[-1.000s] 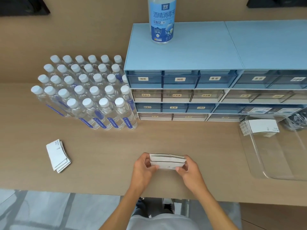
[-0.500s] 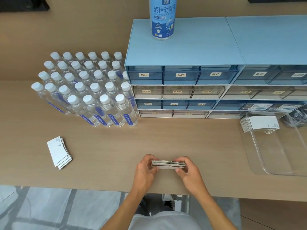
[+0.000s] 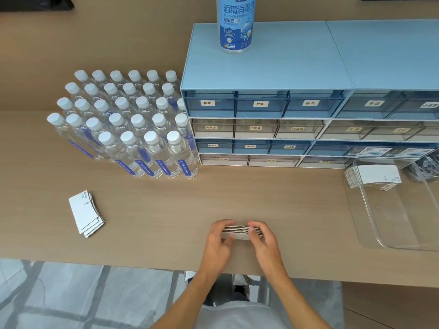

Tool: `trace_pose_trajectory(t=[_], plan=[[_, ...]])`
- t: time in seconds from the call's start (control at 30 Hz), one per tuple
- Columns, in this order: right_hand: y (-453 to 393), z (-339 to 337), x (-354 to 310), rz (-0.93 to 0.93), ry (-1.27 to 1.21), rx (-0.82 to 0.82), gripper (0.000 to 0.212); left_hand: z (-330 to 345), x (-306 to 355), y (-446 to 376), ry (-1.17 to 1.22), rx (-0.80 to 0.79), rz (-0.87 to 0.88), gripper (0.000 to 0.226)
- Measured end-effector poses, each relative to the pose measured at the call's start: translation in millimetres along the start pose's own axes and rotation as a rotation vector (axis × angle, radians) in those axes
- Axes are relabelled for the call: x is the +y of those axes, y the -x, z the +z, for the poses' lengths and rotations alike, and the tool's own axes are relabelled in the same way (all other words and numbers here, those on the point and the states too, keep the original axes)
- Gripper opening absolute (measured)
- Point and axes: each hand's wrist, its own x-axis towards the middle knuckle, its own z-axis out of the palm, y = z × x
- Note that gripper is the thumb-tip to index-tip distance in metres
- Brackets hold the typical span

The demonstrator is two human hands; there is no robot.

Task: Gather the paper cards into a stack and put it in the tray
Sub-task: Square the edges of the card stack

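A stack of white paper cards [image 3: 238,231] stands on its long edge on the tan table, near the front middle. My left hand [image 3: 219,242] grips its left end and my right hand [image 3: 262,241] grips its right end, fingers curled over the top. A second, loosely fanned pile of cards [image 3: 86,213] lies flat at the front left. The clear plastic tray [image 3: 370,224] sits at the right edge, with another card stack [image 3: 374,175] leaning in its far corner.
Several rows of small water bottles [image 3: 128,124] stand at the back left. A blue drawer cabinet [image 3: 266,110] fills the back right, with a tall disinfectant bottle [image 3: 235,22] on top. The table's front edge runs just below my wrists.
The stack has gone from held slightly fanned above the table to squared up on its edge against the tabletop. Both hands have closed in over its top.
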Motion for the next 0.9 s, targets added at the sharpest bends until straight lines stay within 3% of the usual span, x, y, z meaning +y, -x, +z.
trace_pose_trajectory(t=[0.13,0.47,0.9], plan=[[-4,11,0,0.029,-0.094,0.113,0.024,12,2,3,0.149,0.023,-0.053,0.020],[-9,20,11,-0.027,-0.048,0.195,0.028,28,0,0,0.247,0.183,-0.079,0.026],[-4,24,19,-0.106,0.014,0.230,0.027,20,-2,4,0.194,0.100,-0.031,0.029]])
